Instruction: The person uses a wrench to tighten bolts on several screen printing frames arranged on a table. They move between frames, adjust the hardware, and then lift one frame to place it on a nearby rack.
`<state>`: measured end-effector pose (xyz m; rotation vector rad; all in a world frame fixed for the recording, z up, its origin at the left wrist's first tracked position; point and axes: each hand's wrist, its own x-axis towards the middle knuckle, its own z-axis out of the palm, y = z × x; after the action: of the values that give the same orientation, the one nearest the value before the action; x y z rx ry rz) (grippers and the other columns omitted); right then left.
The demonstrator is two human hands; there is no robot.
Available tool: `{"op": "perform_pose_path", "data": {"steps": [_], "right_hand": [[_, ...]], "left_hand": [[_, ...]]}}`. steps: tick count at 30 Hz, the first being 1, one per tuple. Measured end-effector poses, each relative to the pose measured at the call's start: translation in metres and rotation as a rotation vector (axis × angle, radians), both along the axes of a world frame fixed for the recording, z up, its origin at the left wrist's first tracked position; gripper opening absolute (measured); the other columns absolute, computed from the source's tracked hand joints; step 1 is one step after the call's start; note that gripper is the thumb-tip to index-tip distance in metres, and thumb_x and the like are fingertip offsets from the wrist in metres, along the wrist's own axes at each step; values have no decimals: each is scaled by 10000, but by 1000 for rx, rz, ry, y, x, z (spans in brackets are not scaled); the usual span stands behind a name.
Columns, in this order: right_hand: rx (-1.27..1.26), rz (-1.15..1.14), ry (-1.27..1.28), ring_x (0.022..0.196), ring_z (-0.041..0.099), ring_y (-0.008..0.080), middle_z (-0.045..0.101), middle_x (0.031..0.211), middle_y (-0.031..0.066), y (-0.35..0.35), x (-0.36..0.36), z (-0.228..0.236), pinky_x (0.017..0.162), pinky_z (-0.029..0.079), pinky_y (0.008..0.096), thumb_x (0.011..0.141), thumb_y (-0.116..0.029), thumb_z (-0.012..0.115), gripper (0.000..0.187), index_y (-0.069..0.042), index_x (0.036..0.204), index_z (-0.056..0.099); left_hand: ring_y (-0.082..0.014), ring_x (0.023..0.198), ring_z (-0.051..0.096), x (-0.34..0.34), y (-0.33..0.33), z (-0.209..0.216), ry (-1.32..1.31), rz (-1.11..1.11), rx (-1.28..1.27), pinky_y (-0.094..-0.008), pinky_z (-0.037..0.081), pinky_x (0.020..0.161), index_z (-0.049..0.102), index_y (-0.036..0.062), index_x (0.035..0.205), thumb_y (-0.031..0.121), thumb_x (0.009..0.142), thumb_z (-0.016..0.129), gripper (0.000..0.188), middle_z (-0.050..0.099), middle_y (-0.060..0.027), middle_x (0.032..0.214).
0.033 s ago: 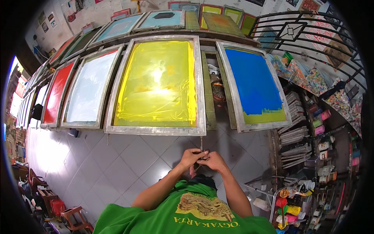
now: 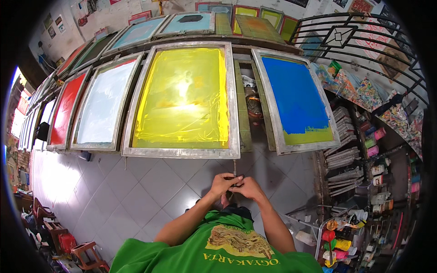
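Note:
Before my body, my left hand (image 2: 222,184) and my right hand (image 2: 251,188) meet with bent fingers around the lower end of a thin metal rod (image 2: 235,167). The rod runs up to the near right corner of a large metal-framed printing screen (image 2: 181,153), whose mesh is coated with yellow ink. Both hands are closed, fingers and thumbs pressed together at the rod. Something small and dark shows between the fingertips, too covered to make out.
A screen with blue ink (image 2: 297,98) lies to the right, screens with white (image 2: 107,102) and red ink (image 2: 67,109) to the left. Behind stands another row of screens. A rack (image 2: 343,150) of stacked frames and ink pots is at right; a small brown stool (image 2: 88,255) stands lower left.

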<state>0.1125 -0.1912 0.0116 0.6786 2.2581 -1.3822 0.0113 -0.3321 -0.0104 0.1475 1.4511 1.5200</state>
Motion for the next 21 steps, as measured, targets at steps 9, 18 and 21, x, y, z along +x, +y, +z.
{"op": "perform_pose_path", "data": {"steps": [9,18,21], "right_hand": [[-797,-208,64,878,684,159,736,1068,73,0,8,1,814,536,316,1065,-245,595,319,38,1146,719],[-580,-100,110,895,727,166,767,1003,105,24,3,-17,837,559,324,984,-208,716,282,39,1116,747],[-422,-147,4,959,710,160,763,1038,92,11,-7,-10,891,529,289,964,-175,741,259,43,1104,750]], "left_hand": [[-85,596,611,-10,2,18,7,3,-42,-227,491,517,706,-64,1044,187,931,807,293,736,-72,799],[-58,740,626,-10,2,0,-66,-57,137,-236,521,624,735,-20,1116,215,984,747,270,733,-21,900],[-68,723,632,-4,4,-11,85,-5,65,-240,527,619,719,-44,1130,168,938,796,296,743,-48,906]]}}
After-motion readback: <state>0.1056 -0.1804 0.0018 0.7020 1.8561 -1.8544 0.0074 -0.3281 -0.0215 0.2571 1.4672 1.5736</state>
